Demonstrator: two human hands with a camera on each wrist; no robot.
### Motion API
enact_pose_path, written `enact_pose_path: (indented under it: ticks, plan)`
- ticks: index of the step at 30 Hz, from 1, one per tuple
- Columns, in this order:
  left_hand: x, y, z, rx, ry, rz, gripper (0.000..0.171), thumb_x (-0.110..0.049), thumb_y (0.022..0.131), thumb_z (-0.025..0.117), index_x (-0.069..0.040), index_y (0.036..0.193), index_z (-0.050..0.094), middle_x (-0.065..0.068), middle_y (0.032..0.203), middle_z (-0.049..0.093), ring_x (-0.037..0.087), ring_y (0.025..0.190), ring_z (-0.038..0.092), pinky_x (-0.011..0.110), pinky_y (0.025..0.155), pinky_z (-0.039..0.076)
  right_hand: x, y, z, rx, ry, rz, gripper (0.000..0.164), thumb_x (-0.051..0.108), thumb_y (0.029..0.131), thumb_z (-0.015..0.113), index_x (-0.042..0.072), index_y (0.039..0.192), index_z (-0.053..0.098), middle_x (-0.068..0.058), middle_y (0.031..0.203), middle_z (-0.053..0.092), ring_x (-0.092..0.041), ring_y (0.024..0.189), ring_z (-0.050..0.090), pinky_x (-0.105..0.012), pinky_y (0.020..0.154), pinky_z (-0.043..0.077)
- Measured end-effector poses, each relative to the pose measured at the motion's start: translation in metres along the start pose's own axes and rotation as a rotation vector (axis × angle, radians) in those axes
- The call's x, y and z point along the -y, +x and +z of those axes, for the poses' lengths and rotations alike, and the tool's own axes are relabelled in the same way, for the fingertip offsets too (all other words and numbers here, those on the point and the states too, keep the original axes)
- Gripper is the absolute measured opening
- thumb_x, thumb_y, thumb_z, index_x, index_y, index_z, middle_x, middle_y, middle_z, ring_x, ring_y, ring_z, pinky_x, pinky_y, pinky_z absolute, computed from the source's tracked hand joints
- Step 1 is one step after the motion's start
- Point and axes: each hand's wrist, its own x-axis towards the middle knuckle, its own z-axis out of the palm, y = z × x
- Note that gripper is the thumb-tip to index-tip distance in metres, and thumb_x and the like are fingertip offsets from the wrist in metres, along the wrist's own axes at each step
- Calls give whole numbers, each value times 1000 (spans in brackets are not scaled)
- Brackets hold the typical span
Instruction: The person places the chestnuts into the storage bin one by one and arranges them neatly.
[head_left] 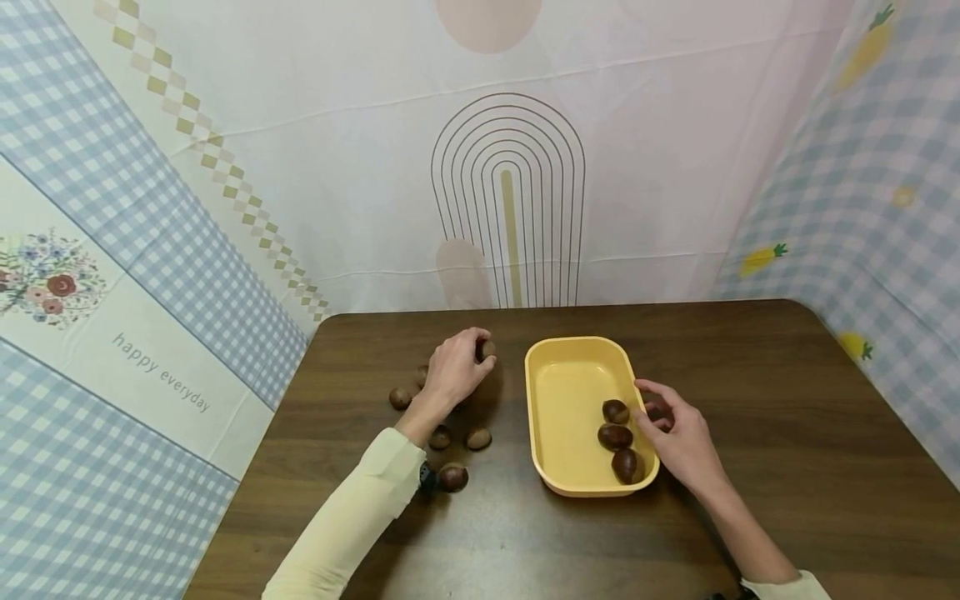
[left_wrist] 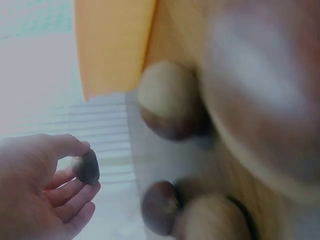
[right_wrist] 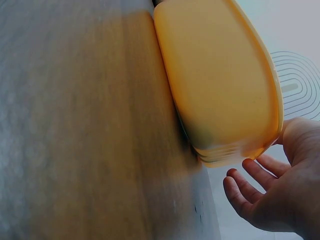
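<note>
My left hand (head_left: 455,367) pinches a chestnut (left_wrist: 86,166) between thumb and fingers, over the table's left half. Around that arm lie several brown chestnuts (head_left: 478,438), some partly hidden by the hand and sleeve. A yellow plastic container (head_left: 547,483) stands to the right, with three chestnuts (head_left: 615,437) along its inner right side. At its right rim, my right hand (head_left: 682,437) holds on with the thumb over the edge and the fingers outside. In the right wrist view, the container wall hides that thumb's tip, and the other fingers are loosely bent.
The dark wooden table (head_left: 787,400) has rounded far corners and meets a patterned cloth backdrop (head_left: 660,167). Checked cloth (head_left: 75,92) hangs along the left side, and more on the right. A chestnut (head_left: 453,477) lies beside the left wrist's black strap (head_left: 427,477).
</note>
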Motion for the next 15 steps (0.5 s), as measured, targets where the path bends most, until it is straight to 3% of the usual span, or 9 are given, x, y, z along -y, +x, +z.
enact_pose_path:
  ticks: [7,15]
  plan:
    - [-27,4,-2,-9,-38,85,39,-23,96,81,-13,132,71,4,124,74,26,109,72,48,88,59,0,-1,-1,6,3,1,43,12,105,69,4,146,60,-23,121,72,-28,97,66,-20,73,53]
    - [-59,9,3,31,-20,165,39,-26,99,77,-14,135,70,1,123,73,21,106,70,41,87,59,-1,0,0,4,4,1,43,12,104,70,5,146,60,-22,119,72,-28,97,66,-20,73,53]
